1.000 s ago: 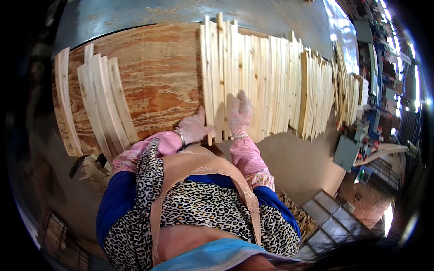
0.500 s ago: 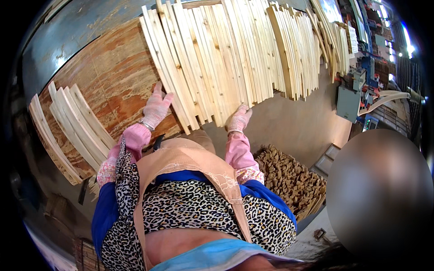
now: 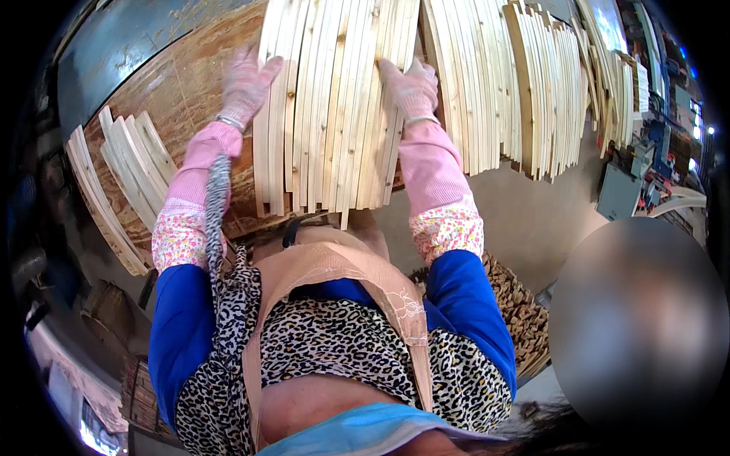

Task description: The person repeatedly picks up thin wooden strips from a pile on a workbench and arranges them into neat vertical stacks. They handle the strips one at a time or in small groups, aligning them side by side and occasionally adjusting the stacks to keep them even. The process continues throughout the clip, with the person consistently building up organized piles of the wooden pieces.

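A group of pale wooden strips [image 3: 327, 129] lies side by side on the plywood tabletop [image 3: 190, 68], between my two gloved hands. My left hand [image 3: 247, 87] is against the group's left edge, its fingers stretched forward and thumb apart toward the outer strip. At the right edge, my right hand [image 3: 414, 87] reaches into a narrow gap, its thumb lying over the strips. Both hands look open, pressing from the sides; the left fingers are slightly blurred. Right of the gap lies a second row of strips [image 3: 471, 99]. The near ends of the middle strips are uneven.
Several loose strips [image 3: 137, 163] lie at the table's left end. Farther right stand more bundled strips [image 3: 551, 99]. A pile of short wood pieces [image 3: 517, 311] is below on the right, and a grey metal box [image 3: 617, 191] stands beyond. Another person's blurred shape is at the lower right.
Both hands have moved forward along the strips, from their near ends toward the middle. A gap has opened between the group at my hands and the strips on the right.
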Motion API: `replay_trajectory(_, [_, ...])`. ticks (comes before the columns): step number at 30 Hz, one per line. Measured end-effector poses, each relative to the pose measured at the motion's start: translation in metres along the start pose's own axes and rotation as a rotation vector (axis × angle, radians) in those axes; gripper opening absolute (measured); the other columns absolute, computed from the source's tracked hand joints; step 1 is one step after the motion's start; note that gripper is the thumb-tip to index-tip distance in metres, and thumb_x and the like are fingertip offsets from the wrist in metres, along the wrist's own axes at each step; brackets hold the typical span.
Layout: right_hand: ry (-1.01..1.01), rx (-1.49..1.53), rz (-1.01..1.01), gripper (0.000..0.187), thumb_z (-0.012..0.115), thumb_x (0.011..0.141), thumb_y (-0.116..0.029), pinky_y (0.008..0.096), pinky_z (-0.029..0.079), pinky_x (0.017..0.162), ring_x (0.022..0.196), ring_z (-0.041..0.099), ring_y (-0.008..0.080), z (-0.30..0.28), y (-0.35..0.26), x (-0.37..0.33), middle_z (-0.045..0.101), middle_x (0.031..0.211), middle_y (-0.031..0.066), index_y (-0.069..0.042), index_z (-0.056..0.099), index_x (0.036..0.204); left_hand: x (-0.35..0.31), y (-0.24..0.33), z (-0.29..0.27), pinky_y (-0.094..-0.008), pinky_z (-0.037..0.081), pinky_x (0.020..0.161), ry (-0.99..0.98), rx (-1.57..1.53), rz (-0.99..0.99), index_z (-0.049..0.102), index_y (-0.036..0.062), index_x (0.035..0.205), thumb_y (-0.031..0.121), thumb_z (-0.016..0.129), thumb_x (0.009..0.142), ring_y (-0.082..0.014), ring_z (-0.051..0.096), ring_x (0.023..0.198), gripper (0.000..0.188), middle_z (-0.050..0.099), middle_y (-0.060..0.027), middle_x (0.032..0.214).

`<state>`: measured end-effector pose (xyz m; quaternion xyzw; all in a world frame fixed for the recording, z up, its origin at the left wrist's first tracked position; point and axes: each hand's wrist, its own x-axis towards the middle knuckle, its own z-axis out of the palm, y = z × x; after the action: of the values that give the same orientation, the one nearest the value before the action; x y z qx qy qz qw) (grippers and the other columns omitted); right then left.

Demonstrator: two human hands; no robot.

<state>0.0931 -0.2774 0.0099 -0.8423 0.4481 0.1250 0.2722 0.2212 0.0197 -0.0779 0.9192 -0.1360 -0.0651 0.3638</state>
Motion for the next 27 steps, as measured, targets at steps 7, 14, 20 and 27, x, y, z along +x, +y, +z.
replay_trajectory(7, [-0.186,0.163,-0.040,0.095,0.083,0.083,-0.054,0.0475,0.046,0.115,0.137,0.056,0.0357,0.022,0.030,0.019,0.056,0.149,0.0249,-0.005,0.046,0.155,-0.063,-0.031,0.025,-0.0352,0.043,0.115,-0.152,-0.677,-0.653,0.063,-0.0067,0.134,0.028,0.075,0.097,-0.0249,0.067,0.119,0.052,0.073,-0.0147,0.123])
replay_trajectory(14, [-0.346,0.887,-0.207,0.070,0.084,0.088,-0.027,0.0346,0.054,0.097,0.111,0.067,0.0233,-0.010,0.001,-0.007,0.070,0.124,0.0152,0.001,0.053,0.144,-0.085,0.014,-0.022,-0.0360,0.049,0.112,-0.116,-1.083,-0.368,0.067,-0.0087,0.129,0.021,0.069,0.101,-0.0235,0.067,0.123,0.041,0.071,-0.0159,0.130])
replay_trajectory(20, [-0.215,1.029,-0.831,0.053,0.084,0.090,-0.018,0.0326,0.056,0.086,0.096,0.069,0.0178,-0.139,-0.091,-0.026,0.073,0.113,0.0084,0.000,0.060,0.133,-0.030,0.085,-0.152,-0.0367,0.056,0.104,0.006,-0.972,0.362,0.070,0.0023,0.124,0.020,0.069,0.101,-0.0230,0.070,0.118,0.029,0.074,-0.0088,0.124])
replay_trajectory(27, [0.261,0.955,-1.296,0.057,0.085,0.089,-0.024,0.0391,0.058,0.092,0.105,0.071,0.0254,-0.213,-0.109,-0.012,0.071,0.120,0.0147,0.001,0.059,0.134,-0.006,0.190,-0.239,-0.0380,0.048,0.110,0.083,-0.602,0.364,0.067,0.0019,0.132,0.031,0.070,0.101,-0.0234,0.064,0.124,0.042,0.068,-0.0117,0.132])
